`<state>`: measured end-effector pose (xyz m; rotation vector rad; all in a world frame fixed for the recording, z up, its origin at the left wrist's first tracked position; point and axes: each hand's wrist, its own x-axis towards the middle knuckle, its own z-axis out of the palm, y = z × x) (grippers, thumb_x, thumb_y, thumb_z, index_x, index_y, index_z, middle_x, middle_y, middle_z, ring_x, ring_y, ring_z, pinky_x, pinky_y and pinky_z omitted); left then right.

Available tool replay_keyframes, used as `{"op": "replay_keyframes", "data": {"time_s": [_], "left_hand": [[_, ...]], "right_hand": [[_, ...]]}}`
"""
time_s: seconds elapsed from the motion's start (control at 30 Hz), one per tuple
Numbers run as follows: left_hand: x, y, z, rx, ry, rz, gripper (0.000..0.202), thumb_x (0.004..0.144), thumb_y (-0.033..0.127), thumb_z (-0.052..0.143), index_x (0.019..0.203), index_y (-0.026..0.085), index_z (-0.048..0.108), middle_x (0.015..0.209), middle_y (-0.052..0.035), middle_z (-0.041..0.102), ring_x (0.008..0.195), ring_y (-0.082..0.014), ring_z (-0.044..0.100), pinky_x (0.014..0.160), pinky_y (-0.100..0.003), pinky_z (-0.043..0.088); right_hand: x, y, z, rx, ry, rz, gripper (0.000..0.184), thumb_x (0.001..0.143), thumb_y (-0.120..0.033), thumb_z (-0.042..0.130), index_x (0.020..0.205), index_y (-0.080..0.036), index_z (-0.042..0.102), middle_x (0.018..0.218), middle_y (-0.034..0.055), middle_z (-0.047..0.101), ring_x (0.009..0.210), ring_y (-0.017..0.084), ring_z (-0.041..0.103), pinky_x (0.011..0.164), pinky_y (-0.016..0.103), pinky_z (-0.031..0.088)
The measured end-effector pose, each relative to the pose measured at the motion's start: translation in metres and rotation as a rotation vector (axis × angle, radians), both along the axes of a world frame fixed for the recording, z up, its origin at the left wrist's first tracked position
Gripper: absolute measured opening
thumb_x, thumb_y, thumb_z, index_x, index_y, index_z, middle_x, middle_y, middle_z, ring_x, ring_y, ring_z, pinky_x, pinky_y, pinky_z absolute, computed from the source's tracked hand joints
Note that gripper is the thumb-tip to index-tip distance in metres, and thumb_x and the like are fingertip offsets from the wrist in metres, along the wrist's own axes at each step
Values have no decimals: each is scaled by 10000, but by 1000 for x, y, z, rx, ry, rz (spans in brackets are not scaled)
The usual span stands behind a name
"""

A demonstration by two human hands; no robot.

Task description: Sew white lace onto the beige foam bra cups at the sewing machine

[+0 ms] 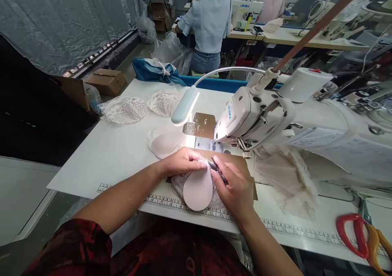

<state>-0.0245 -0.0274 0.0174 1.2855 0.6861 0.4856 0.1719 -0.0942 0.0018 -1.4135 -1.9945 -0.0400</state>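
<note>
A pale pink foam cup (198, 189) with white lace under it lies on the sewing table in front of the machine. My left hand (180, 162) rests on its top left edge, fingers curled and pressing the fabric down. My right hand (234, 186) is closed on a small dark metal tool (218, 170), thread snips or tweezers, whose tip points at the cup's upper edge. Just behind my hands stands the head of the white sewing machine (245, 116), with its needle area close to the cup.
A gooseneck lamp (185, 104) shines over the work. Another pink cup (165, 143) and lace pieces (125, 109) lie at the back left. Stacked lace pieces (284, 174) sit right of my hands. Red-handled scissors (355, 235) lie far right. A person (210, 27) works at another table behind.
</note>
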Motion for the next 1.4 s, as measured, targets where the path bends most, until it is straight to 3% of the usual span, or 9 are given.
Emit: {"op": "replay_keyframes", "data": {"time_s": [0.73, 1.07, 1.4], "left_hand": [[1, -1, 2, -82, -54, 31, 278, 832, 357, 658, 978, 131, 729, 972, -87, 697, 860, -176, 644, 756, -247, 504], [3, -3, 2, -34, -73, 13, 286, 826, 383, 653, 904, 119, 729, 874, -56, 651, 792, -149, 607, 707, -233, 478], [5, -1, -1, 295, 37, -71, 289, 883, 350, 573, 751, 126, 699, 785, -18, 593, 734, -101, 539, 707, -197, 432]], "right_hand": [[1, 0, -2, 63, 58, 34, 310, 881, -255, 569, 1180, -188, 621, 883, 56, 702, 688, 146, 644, 592, 251, 519], [-1, 0, -5, 98, 34, 26, 317, 871, -228, 577, 1170, -137, 628, 914, 84, 708, 738, 176, 671, 637, 275, 539], [0, 1, -6, 38, 5, 32, 331, 897, -232, 522, 1209, -179, 618, 920, 64, 722, 751, 166, 679, 665, 260, 547]]}}
